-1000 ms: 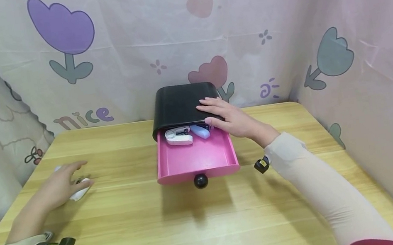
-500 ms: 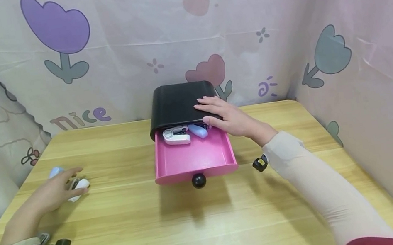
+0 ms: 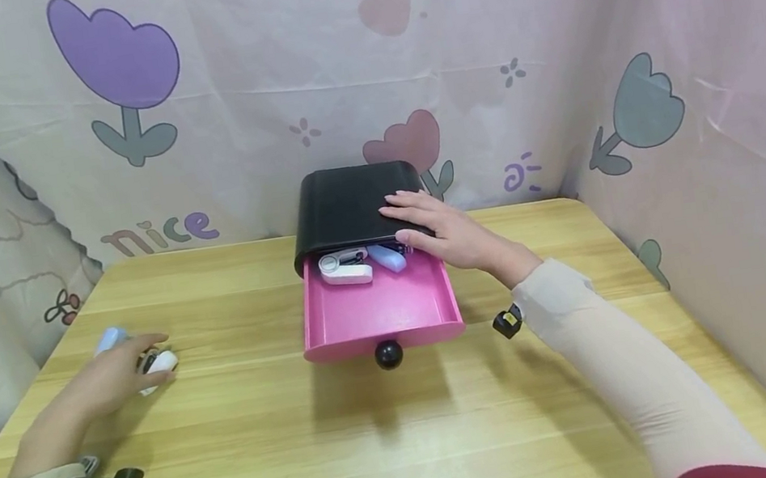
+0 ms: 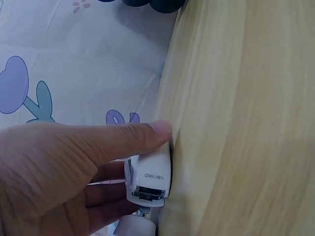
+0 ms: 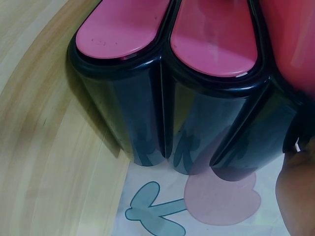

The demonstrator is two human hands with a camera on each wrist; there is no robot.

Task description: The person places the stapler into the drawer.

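L hand [image 3: 103, 389], left-middle of frame, has shifted a bit vs 1.0 s ago: index & thumb tips now lower in frame. Pale blue item [image 3: 110, 339] just beyond it, mostly covered then, now shows more. White stapler [image 4: 153, 169] is at L hand's fingertips, left-middle of frame, over table [image 3: 259, 452]; "deli" legible, L wrist view. L fingers: thumb across one side, others bent behind, apart only approx. stapler's width; stapler pinched between. Touching tabletop or not, can't tell. Second pale piece [image 4: 135, 227] just below it, bottom edge of L wrist view, cut off; joined or separate, can't tell.

Ctr: blk cabinet [image 3: 348, 203], same spot save for slight camera shift. Pink drawer [image 3: 382, 317] pulled out toward bottom of frame, same extent as before; blk knob [image 3: 389, 355] on its front. Inside, at back: white gadget [image 3: 347, 275] on left, lt-blue item [image 3: 388, 258] to its right, both unchanged; small dark bits behind, unclear.

R of ctr: R hand [image 3: 448, 230] rests on cabinet's top right part, as 1.0 s ago; fingers extended, slightly spread, nothing held. R wrist view: cabinet side, pink fronts up top, hand only at right edge.
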